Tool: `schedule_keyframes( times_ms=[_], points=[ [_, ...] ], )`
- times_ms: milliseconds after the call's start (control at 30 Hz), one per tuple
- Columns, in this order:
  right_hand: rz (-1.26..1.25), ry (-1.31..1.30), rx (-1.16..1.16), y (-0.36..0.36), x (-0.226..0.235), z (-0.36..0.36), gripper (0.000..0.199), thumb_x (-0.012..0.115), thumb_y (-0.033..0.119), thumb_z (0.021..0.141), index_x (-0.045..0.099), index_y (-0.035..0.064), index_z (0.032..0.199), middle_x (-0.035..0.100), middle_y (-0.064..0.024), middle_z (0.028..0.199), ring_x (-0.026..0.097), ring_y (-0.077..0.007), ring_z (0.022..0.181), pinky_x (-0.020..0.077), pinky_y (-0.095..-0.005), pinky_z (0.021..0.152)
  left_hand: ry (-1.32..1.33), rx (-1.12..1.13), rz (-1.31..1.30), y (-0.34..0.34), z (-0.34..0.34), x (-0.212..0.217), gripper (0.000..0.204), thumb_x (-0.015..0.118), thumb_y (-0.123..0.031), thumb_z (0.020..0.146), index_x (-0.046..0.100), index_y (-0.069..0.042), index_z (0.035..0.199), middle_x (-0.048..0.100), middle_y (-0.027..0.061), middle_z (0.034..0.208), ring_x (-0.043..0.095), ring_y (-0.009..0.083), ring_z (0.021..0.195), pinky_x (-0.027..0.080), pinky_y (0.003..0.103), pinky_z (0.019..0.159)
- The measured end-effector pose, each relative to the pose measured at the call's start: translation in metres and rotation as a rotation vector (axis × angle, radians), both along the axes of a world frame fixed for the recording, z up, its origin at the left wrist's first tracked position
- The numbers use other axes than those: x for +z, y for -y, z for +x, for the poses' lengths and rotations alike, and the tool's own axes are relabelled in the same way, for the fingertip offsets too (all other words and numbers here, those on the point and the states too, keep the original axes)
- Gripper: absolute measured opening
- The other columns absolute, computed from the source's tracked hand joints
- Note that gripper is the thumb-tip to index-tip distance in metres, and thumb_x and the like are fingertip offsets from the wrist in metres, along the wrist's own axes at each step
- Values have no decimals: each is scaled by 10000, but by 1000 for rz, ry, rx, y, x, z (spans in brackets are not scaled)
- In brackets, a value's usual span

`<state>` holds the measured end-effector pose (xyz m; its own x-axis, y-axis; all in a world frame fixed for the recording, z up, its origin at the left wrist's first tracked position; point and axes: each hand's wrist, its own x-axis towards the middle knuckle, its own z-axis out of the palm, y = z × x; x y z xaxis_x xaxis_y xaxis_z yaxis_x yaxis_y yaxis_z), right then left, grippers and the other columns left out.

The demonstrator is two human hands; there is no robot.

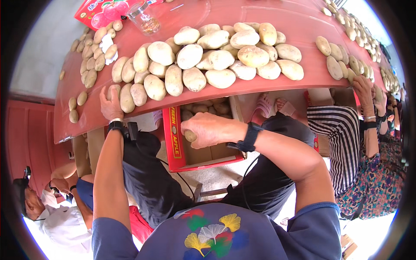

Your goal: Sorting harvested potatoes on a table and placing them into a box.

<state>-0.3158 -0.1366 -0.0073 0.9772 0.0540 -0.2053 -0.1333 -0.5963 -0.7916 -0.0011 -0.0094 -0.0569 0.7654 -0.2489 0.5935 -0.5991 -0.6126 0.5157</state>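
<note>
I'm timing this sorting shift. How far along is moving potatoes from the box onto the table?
Done: many potatoes lie spread on the red table. In hand: right hand grips a potato over the box; left hand rests on the table's edge. Left: more potatoes in the box.

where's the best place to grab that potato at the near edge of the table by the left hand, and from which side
Probably across its narrow middle, coming from the near table edge. The potato lies lengthwise, pointing away from the person, with other potatoes packed on its right and far sides. The left hand already rests beside it on the red table, so its near end and left flank are free.
</note>
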Motion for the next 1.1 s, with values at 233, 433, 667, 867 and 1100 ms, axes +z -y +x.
schedule_keyframes(
  times_ms=[233, 433, 667, 867, 1100],
  points=[
    [-177, 216, -83, 9, -27, 11, 337, 600, 81, 679, 587, -2, 1005, 601, -211, 939, 574, -375, 925, 464, -446, 802, -187, -141, 149, -4, 12, 10, 434, 651, -430, 783, 651, -81, 1041, 660, 151, 982, 624, 302, 924, 466, 369, 815],
    [-42, 213, -101, 20, -14, 17, 342, 615, 106, 707, 592, -12, 1028, 620, -182, 878, 601, -311, 812, 478, -398, 721, -273, -241, 328, -13, 18, 26, 422, 617, -415, 762, 629, -72, 1010, 656, 168, 948, 617, 331, 913, 471, 393, 809],
    [-6, 299, -170, 22, -2, 21, 200, 601, 109, 730, 619, 3, 899, 640, -176, 837, 616, -330, 819, 479, -407, 743, -251, -114, 610, -21, 6, 32, 413, 492, -404, 798, 586, -51, 991, 612, 227, 999, 584, 422, 908, 449, 485, 832],
    [232, 439, -224, 38, 9, 4, 161, 637, 177, 788, 627, 16, 789, 605, -112, 666, 605, -210, 628, 473, -320, 587, -283, 42, 604, -16, -12, 35, 425, 425, -409, 832, 597, -57, 996, 613, 257, 999, 579, 429, 943, 446, 505, 824],
    [-94, 757, -910, 105, 46, -36, 106, 666, 158, 780, 633, 73, 833, 630, -66, 728, 603, -168, 666, 477, -290, 610, -242, 84, 598, -15, -5, 26, 460, 388, -421, 847, 603, -43, 996, 608, 264, 1007, 565, 451, 960, 431, 522, 847]
  ],
)
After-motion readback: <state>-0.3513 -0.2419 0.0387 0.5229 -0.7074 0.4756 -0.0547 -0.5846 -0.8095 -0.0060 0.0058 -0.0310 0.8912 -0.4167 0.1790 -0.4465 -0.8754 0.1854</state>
